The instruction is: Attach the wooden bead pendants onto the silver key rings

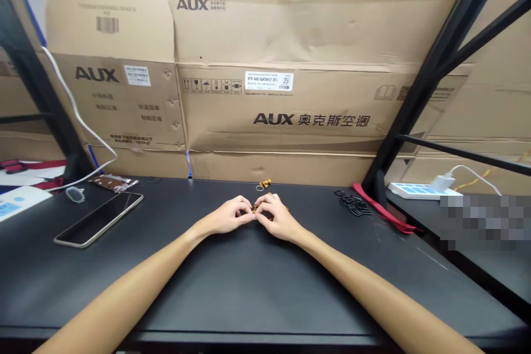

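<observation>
My left hand [234,214] and my right hand [277,217] meet over the middle of the black table, fingertips almost touching. Each is closed in a pinch between thumb and fingers. Something tiny, partly golden, shows between the fingertips, too small and covered to name. More golden bits peek out behind my right hand. Just beyond the hands lie a silver ring [259,188] and a small golden bead-like piece [265,183], close together.
A phone [99,220] lies at left, near a brown packet [113,182] and a white cable [99,141]. Black rings [353,203] and a red strap [384,210] lie at right, by a power strip [415,190]. Cardboard [274,138] walls the back.
</observation>
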The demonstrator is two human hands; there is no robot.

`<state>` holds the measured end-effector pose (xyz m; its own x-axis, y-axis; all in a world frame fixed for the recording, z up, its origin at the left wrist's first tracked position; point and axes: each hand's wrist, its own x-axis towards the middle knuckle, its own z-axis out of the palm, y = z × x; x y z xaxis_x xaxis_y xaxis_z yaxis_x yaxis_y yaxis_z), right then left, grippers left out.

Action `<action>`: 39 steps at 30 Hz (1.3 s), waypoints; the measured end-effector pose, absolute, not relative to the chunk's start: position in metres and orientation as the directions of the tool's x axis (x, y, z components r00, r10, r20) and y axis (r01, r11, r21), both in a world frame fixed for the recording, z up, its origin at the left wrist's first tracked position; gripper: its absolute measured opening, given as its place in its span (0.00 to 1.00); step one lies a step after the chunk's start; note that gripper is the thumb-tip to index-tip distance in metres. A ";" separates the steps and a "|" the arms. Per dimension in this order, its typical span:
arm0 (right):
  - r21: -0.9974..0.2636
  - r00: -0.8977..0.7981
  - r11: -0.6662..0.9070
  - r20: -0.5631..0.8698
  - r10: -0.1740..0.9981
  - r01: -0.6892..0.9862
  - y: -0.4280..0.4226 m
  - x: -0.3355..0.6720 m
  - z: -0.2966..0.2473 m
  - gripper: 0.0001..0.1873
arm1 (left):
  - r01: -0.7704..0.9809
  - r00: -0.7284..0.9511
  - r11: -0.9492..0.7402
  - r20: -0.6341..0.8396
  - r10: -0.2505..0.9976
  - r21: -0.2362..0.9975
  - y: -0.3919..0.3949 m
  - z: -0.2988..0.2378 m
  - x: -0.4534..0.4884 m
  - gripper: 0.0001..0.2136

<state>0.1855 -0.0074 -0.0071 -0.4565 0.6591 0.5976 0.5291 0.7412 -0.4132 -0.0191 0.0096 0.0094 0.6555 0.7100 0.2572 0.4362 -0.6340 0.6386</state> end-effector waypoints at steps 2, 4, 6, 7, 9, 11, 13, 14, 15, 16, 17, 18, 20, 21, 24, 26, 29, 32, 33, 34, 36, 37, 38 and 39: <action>-0.409 -0.474 0.754 0.598 0.646 0.514 -0.009 0.185 -0.007 0.07 | 0.416 0.653 -0.643 0.280 0.703 0.643 0.009 0.009 -0.018 0.13; -0.407 -0.472 0.754 0.599 0.647 0.516 -0.009 0.185 -0.007 0.06 | 0.390 0.647 -0.643 0.300 0.701 0.659 0.009 0.009 -0.017 0.13; -0.403 -0.454 0.741 0.603 0.656 0.537 -0.007 0.187 -0.006 0.07 | 0.366 0.649 -0.628 0.296 0.701 0.687 0.010 0.010 -0.018 0.13; -0.399 -0.446 0.735 0.604 0.661 0.549 -0.006 0.187 -0.006 0.07 | 0.352 0.656 -0.620 0.288 0.698 0.701 0.010 0.010 -0.018 0.13; -0.390 -0.432 0.723 0.607 0.667 0.570 -0.004 0.189 -0.007 0.07 | 0.335 0.666 -0.607 0.275 0.693 0.720 0.011 0.012 -0.020 0.13; -0.386 -0.418 0.713 0.610 0.673 0.585 -0.002 0.189 -0.008 0.07 | 0.336 0.673 -0.595 0.256 0.694 0.730 0.012 0.013 -0.022 0.14; -0.387 -0.409 0.709 0.614 0.675 0.589 -0.002 0.189 -0.009 0.07 | 0.353 0.689 -0.584 0.219 0.691 0.731 0.013 0.015 -0.024 0.14; -0.389 -0.411 0.714 0.616 0.671 0.582 -0.002 0.189 -0.009 0.07 | 0.362 0.698 -0.578 0.198 0.688 0.732 0.014 0.015 -0.024 0.15; -0.393 -0.419 0.723 0.619 0.665 0.567 -0.003 0.188 -0.009 0.07 | 0.371 0.700 -0.570 0.182 0.690 0.733 0.014 0.015 -0.025 0.15; -0.400 -0.428 0.735 0.620 0.657 0.548 -0.004 0.188 -0.008 0.07 | 0.379 0.695 -0.560 0.173 0.698 0.736 0.014 0.015 -0.025 0.15; -0.409 -0.437 0.746 0.622 0.650 0.526 -0.005 0.188 -0.007 0.07 | 0.386 0.681 -0.550 0.174 0.712 0.740 0.014 0.015 -0.024 0.16; -0.418 -0.443 0.754 0.624 0.644 0.506 -0.006 0.187 -0.007 0.07 | 0.391 0.663 -0.541 0.180 0.727 0.745 0.013 0.014 -0.024 0.16; -0.436 -0.449 0.760 0.622 0.641 0.482 -0.008 0.187 -0.005 0.07 | 0.391 0.635 -0.535 0.201 0.746 0.748 0.012 0.013 -0.021 0.16; -0.440 -0.450 0.761 0.621 0.641 0.477 -0.009 0.187 -0.005 0.07 | 0.388 0.633 -0.543 0.213 0.744 0.745 0.011 0.013 -0.020 0.15; -0.432 -0.468 0.770 0.617 0.632 0.470 -0.010 0.185 -0.005 0.07 | 0.379 0.648 -0.579 0.240 0.723 0.722 0.008 0.012 -0.018 0.14; -0.422 -0.481 0.775 0.614 0.626 0.470 -0.010 0.184 -0.006 0.07 | 0.378 0.658 -0.602 0.253 0.709 0.704 0.008 0.012 -0.017 0.15; -0.415 -0.461 0.751 0.605 0.649 0.513 -0.008 0.184 -0.007 0.07 | 0.378 0.666 -0.631 0.274 0.694 0.677 0.008 0.013 -0.017 0.15; -0.413 -0.404 0.701 0.601 0.690 0.581 -0.004 0.187 -0.007 0.08 | 0.391 0.692 -0.656 0.264 0.672 0.646 0.008 0.016 -0.019 0.14; -0.416 -0.387 0.684 0.598 0.702 0.599 -0.002 0.190 -0.007 0.08 | 0.399 0.696 -0.654 0.252 0.673 0.642 0.008 0.017 -0.020 0.14; -0.424 -0.366 0.667 0.595 0.715 0.613 -0.001 0.192 -0.007 0.08 | 0.415 0.690 -0.647 0.242 0.682 0.640 0.008 0.017 -0.021 0.13; -0.421 -0.354 0.643 0.581 0.733 0.640 0.002 0.195 -0.007 0.08 | 0.474 0.647 -0.645 0.259 0.717 0.599 0.010 0.016 -0.023 0.13; -0.412 -0.357 0.635 0.572 0.739 0.653 0.002 0.196 -0.007 0.08 | 0.520 0.614 -0.653 0.291 0.733 0.550 0.012 0.014 -0.025 0.13; -0.396 -0.368 0.632 0.562 0.741 0.666 0.002 0.197 -0.006 0.08 | 0.572 0.583 -0.668 0.337 0.739 0.476 0.013 0.012 -0.026 0.12; -0.375 -0.383 0.631 0.552 0.740 0.679 0.001 0.197 -0.006 0.08 | 0.624 0.560 -0.679 0.385 0.734 0.387 0.015 0.010 -0.028 0.12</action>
